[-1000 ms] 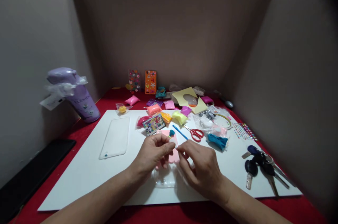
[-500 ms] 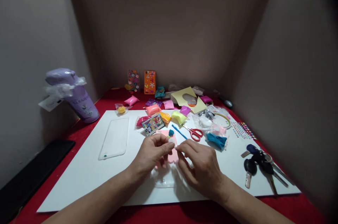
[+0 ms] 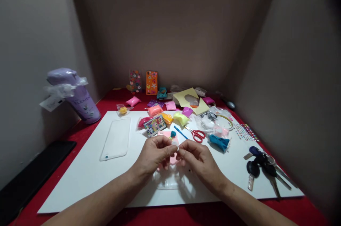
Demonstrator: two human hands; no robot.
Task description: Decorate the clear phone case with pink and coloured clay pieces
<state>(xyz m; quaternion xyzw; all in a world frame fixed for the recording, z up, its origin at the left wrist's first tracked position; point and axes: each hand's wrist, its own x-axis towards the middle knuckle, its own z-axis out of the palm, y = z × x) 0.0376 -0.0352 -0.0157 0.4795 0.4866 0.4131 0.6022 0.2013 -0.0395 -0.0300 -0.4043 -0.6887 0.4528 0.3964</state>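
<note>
While 2 hands are meeting at the centre, the left hand [image 3: 156, 153] and right hand [image 3: 201, 162] are pinching a small white piece [image 3: 175, 144] between their fingertips above the pink sheet [image 3: 174, 158]. Red-handled scissors [image 3: 197, 135] are lying at 1 o'clock from the hands; a clear case [image 3: 116, 139] is lying at 10 o'clock.

Legible marking is located on the side of the purple tumbler [image 3: 85, 104], which is positioned at the left of the work area. The marking reads "ELEMEN" in dark capital letters, set above a small printed figure; the word possibly continues around the curved wall as "ELEMENT". The white tag [image 3: 51, 103] beside the tumbler bears a small dark mark; any print on it is too small to read.
</note>
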